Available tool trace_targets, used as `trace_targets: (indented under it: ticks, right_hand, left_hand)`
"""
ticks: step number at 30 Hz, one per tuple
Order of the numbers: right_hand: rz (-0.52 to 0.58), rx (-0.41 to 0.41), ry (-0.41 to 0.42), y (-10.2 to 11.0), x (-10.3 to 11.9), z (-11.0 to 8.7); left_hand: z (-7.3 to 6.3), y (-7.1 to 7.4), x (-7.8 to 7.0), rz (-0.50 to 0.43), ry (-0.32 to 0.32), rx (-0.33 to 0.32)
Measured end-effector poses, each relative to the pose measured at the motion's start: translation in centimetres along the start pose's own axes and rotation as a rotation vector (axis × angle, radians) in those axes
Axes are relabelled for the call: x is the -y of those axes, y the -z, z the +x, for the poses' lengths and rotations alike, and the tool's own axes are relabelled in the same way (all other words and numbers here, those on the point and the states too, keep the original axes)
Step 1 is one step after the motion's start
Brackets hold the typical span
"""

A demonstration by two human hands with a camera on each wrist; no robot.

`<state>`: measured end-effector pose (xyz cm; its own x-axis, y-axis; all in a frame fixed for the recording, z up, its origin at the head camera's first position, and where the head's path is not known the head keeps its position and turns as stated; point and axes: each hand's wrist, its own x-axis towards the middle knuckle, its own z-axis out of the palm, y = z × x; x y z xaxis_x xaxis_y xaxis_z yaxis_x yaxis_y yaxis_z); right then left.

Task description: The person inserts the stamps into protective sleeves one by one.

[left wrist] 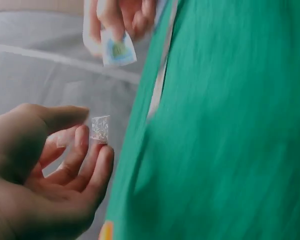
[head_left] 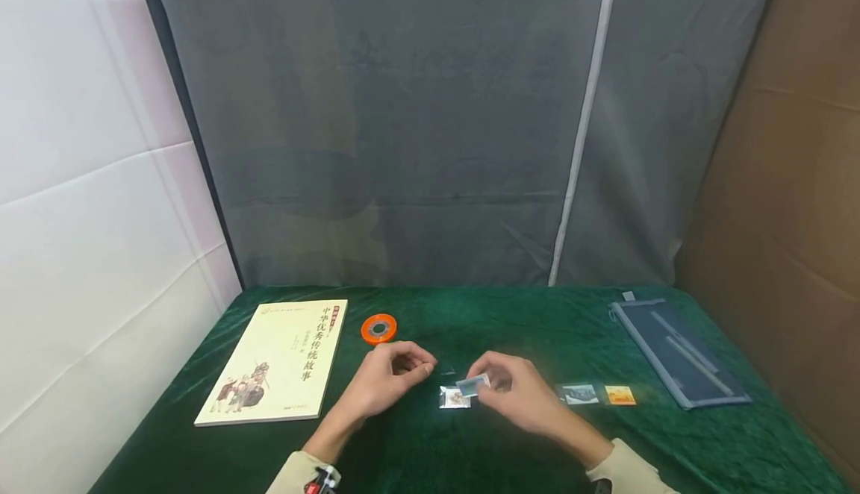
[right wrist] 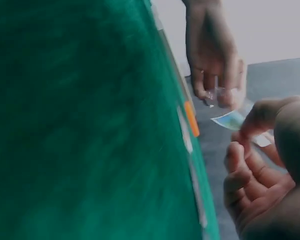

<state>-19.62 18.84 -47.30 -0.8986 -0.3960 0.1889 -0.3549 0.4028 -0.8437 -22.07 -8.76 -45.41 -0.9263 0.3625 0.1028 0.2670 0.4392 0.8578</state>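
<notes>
My right hand [head_left: 513, 389] pinches a small stamp-like paper [head_left: 473, 385], blue-green with a white border, between thumb and finger. Facing it, my left hand [head_left: 393, 376] holds a small clear plastic piece [left wrist: 100, 129] at its fingertips; in the head view this barely shows. The right wrist view has the blue-green paper [right wrist: 229, 120] sticking out from the right fingers, close to the left fingertips. Below the hands, another small picture piece [head_left: 454, 398] with a shiny surface lies on the green cloth, partly overlapped by the held paper in the head view.
To the right lie a grey picture piece [head_left: 581, 395] and an orange one [head_left: 619, 395]. A cream book [head_left: 275, 360] is at the left, with an orange ring-shaped roll [head_left: 379, 328] beside it. A dark zip pouch [head_left: 678, 352] lies far right. Fabric walls surround the table.
</notes>
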Motion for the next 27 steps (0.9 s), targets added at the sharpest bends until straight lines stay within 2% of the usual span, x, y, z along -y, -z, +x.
trace_targets:
  ticks: [5,8,13,16,27]
  right_hand:
    - [0.01,-0.055,0.015,1.0,-1.7,-1.9]
    - [0.094,-0.09,-0.004,1.4,-2.3,-2.5]
    - [0.33,-0.113,-0.079,1.8,-3.0,-2.6]
    - [0.413,-0.119,-0.082,1.7,-3.3,-2.4]
    - [0.49,-0.071,-0.02,1.9,-3.8,-2.7]
  left_hand:
    - [-0.4,-2.9,-1.3,-0.279,0.044,0.125]
    - [-0.7,-3.8,-1.8,-0.354,0.049,0.138]
    - [-0.8,-4.2,-1.6,-0.33,0.045,0.061]
    - [-0.8,-4.2,-1.3,-0.33,0.051,0.031]
    - [-0.7,-4.9,-1.3,-0.381,0.069,0.058]
